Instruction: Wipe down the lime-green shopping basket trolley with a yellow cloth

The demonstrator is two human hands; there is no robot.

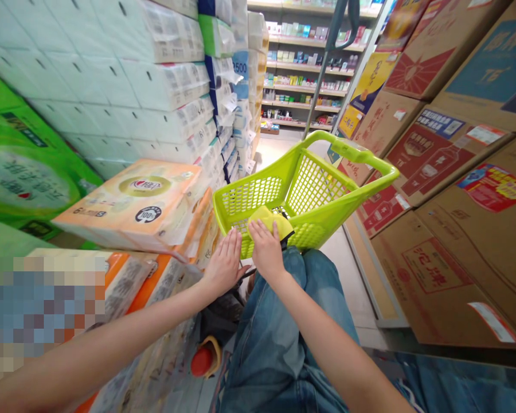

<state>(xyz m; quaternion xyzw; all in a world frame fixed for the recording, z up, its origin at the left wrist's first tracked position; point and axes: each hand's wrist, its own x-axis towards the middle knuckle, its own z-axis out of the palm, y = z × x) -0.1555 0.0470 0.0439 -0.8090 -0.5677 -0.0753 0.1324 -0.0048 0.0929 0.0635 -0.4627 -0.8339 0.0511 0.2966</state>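
A lime-green plastic shopping basket (253, 194) with perforated walls and a tall looped handle stands in front of my knees. My right hand (266, 246) presses its fingers over a yellow cloth (282, 225) with a dark edge, at the basket's near rim. Part of the cloth is hidden under the fingers. My left hand (224, 258) is at the basket's near left corner, its fingers stretched out straight and touching the rim. I see nothing held in it.
Stacked tissue packs (172, 86) rise on the left, with an orange tissue pack (107, 201) nearby. Cardboard cartons (447, 269) are piled on the right. A grey pole (320, 80) stands before stocked shelves (301, 63). A red-topped object (202, 361) is low by my leg.
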